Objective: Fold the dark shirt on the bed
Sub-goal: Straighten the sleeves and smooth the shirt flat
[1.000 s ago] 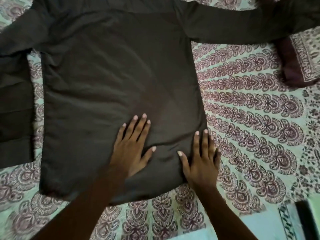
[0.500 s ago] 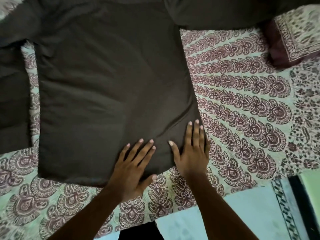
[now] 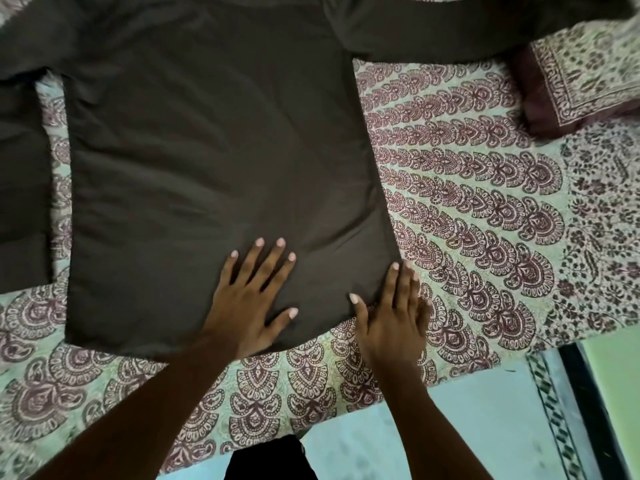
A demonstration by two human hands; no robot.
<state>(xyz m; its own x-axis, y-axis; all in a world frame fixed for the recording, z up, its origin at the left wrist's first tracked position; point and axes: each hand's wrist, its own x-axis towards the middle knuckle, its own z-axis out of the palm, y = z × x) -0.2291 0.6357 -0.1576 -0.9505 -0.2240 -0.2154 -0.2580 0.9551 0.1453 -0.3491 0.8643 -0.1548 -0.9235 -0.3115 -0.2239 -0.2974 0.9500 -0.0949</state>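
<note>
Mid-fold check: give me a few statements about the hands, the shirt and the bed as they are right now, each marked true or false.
1. The left hand lies flat on the dark shirt near its lower hem. True.
2. The right hand grips a bunched sleeve. False: its fingers are straight, resting at the hem corner on that side.
3. The shirt is already folded in half. False: its body is spread flat, and a sleeve stretches out to the side.
4. A patterned pillow lies on the bed, beyond the right hand. True.
</note>
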